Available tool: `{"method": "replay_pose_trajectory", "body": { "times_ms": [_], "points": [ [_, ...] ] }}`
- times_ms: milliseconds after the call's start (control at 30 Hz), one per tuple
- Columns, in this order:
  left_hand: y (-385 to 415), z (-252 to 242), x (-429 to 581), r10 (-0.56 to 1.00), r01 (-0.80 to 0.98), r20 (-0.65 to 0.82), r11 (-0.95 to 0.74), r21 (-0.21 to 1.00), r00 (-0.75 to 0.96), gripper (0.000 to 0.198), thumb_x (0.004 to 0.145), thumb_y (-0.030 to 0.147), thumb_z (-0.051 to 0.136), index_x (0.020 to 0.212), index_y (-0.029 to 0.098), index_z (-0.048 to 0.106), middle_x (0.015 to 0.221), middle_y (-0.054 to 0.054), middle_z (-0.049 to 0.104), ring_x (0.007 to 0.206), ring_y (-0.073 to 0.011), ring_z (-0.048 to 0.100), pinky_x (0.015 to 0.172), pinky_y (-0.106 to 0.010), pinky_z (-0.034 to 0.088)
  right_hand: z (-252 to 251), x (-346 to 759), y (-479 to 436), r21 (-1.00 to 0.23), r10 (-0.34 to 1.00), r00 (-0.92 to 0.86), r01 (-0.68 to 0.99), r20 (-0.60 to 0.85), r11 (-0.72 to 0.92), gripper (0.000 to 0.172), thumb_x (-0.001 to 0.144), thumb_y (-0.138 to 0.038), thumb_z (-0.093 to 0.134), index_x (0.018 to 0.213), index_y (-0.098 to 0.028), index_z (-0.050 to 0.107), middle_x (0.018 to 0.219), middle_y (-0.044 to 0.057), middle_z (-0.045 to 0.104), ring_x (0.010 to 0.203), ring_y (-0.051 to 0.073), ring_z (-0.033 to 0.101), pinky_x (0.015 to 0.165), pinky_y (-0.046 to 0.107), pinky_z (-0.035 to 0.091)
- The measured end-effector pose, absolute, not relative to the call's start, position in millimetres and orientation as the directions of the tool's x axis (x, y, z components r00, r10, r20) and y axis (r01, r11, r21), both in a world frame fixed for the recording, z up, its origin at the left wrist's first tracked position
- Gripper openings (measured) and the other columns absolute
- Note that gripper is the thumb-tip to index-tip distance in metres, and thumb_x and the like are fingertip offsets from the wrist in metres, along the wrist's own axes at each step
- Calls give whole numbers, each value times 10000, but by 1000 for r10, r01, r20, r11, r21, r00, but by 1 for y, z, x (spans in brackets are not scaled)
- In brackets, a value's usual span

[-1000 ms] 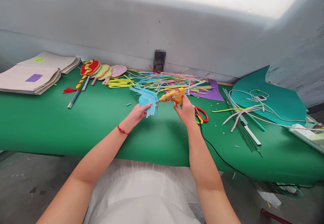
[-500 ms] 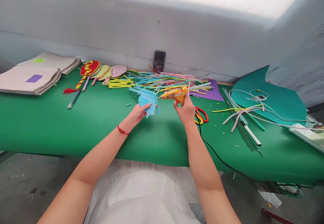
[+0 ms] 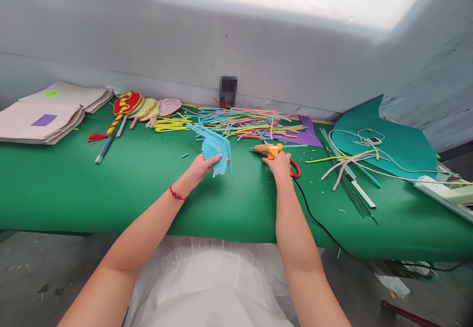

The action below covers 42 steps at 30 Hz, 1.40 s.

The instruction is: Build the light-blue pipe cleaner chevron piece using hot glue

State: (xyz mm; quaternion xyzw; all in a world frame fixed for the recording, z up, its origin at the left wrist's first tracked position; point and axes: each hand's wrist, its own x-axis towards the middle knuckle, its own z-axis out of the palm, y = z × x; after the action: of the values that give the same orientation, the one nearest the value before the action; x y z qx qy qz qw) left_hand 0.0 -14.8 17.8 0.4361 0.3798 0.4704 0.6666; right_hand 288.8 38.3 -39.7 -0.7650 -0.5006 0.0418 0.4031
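Between the thumb and fingers of my left hand [image 3: 202, 168] is a chevron-shaped panel of light blue pipe cleaners [image 3: 217, 148], held just above the table. One strip along its right edge bends down. My right hand [image 3: 278, 163] is closed around a yellow hot glue gun [image 3: 268, 149], low over the table, its nozzle pointing left toward the panel but apart from it. Partly hidden behind the right hand are scissors [image 3: 295, 169] with red and yellow handles. A black cord [image 3: 314, 213] runs from there over the table's front edge.
Loose coloured pipe cleaners [image 3: 244, 120] lie along the back. Finished fan shapes [image 3: 127, 102] and paper pads [image 3: 44, 120] are at the left. On the right sit thin wires [image 3: 347, 189], a teal sheet [image 3: 399, 149], a white cable and a power strip [image 3: 439, 191].
My right hand has drawn the glue gun away to the right and lowered it toward the table. My left hand keeps the blue panel nearly in place.
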Motion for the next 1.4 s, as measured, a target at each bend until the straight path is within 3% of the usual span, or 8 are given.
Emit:
{"method": "replay_pose_trajectory", "body": {
  "times_ms": [133, 233, 333, 400, 533, 833, 1067, 1400],
  "points": [
    [-16, 17, 0, 958, -264, -74, 150, 953, 276, 447, 691, 388, 760, 1047, 139, 656, 990, -140, 729, 972, -285, 673, 795, -374, 544, -33, 287, 33, -674, 692, 547, 729, 470, -118, 470, 609, -552, 745, 780, -201, 484, 929, 137, 491, 955, 347, 513, 793, 561, 432],
    [-16, 16, 1, 964, -230, -67, 128, 965, 257, 449, 694, 398, 757, 1048, 141, 656, 989, -139, 730, 961, -281, 675, 831, -393, 534, -10, 274, 24, -693, 748, 493, 718, 445, -61, 386, 714, -500, 677, 861, -169, 544, 1028, 185, 506, 999, 337, 507, 851, 553, 415],
    [-15, 14, 2, 975, -192, -47, 90, 977, 216, 448, 682, 403, 762, 1028, 136, 658, 975, -135, 732, 944, -273, 676, 847, -395, 526, 10, 248, 13, -778, 887, 271, 613, 374, 141, 341, 831, -496, 533, 895, -168, 599, 963, 117, 594, 827, 201, 586, 778, 381, 489],
    [-13, 12, 2, 978, -173, -34, 71, 982, 206, 441, 690, 411, 753, 1018, 132, 660, 980, -135, 729, 941, -268, 673, 852, -392, 521, 18, 226, 5, -884, 979, -63, 420, 195, 203, 384, 837, -531, 513, 910, -174, 636, 882, 75, 645, 775, 172, 605, 693, 316, 496],
    [-11, 8, 2, 991, -129, -37, 54, 990, 132, 423, 675, 403, 762, 997, 146, 663, 1009, -112, 718, 927, -251, 664, 839, -368, 512, 19, 196, -9, -933, 927, -367, 299, 83, 202, 398, 814, -556, 540, 890, -186, 665, 806, 28, 662, 750, 150, 600, 622, 260, 460],
    [-9, 5, 3, 995, -84, -39, 46, 995, 87, 397, 647, 390, 780, 941, 143, 679, 962, -93, 711, 868, -224, 650, 805, -341, 494, 16, 195, -9, -963, 933, -350, 214, 79, 162, 393, 720, -537, 656, 861, -171, 663, 765, 26, 655, 693, 140, 591, 594, 265, 482],
    [-10, 8, 5, 994, -105, -55, 65, 992, 91, 471, 540, 343, 850, 928, 135, 683, 979, -101, 714, 910, -236, 652, 888, -380, 473, 15, 193, -10, -981, 942, -327, 149, 72, 126, 364, 688, -501, 699, 824, -166, 657, 723, 24, 655, 682, 151, 623, 616, 294, 531],
    [-9, 4, 5, 995, -104, -58, 66, 992, 79, 484, 518, 326, 857, 926, 135, 680, 979, -98, 713, 916, -239, 652, 891, -385, 475, 13, 191, -11, -955, 938, -327, 226, 113, 194, 308, 723, -470, 671, 821, -179, 656, 730, 25, 665, 697, 163, 641, 636, 303, 538]
  ]
}}
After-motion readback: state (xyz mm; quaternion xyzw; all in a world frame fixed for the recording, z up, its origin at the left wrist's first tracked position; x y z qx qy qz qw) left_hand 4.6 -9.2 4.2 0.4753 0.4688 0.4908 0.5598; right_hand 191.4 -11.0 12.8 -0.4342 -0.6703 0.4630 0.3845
